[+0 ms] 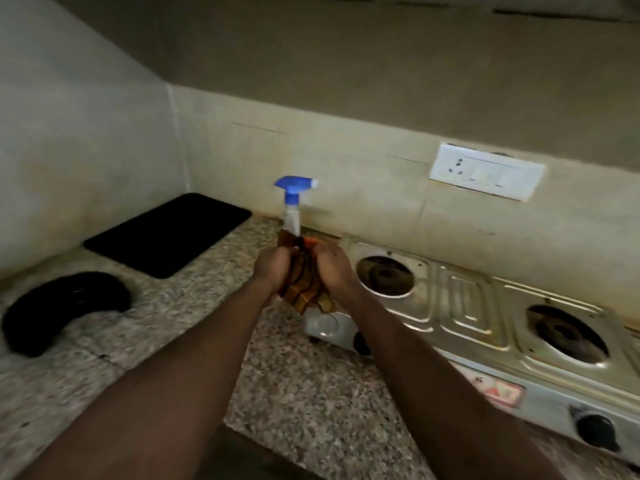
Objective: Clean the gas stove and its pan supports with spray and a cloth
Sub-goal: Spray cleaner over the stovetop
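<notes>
Brown cloth (304,284) bunched between left hand (273,268) and right hand (334,268); blue-topped spray bottle (292,206) upright behind; steel stove (464,306), burners bare.

1. I am gripping a soft, matt cloth (304,287), crumpled, in my left hand (273,268) and right hand (334,268).
2. The stove (464,303) is gleaming: pressed sheet metal, smooth, stained round the burner wells.
3. The bottle (292,218) is showing clear plastic under a glossy blue plastic head.
4. The counter (304,393) is showing speckled stone, smooth.
5. The mat (169,233) is looking matt black.
6. The socket (485,174) is shining as white plastic.
</notes>
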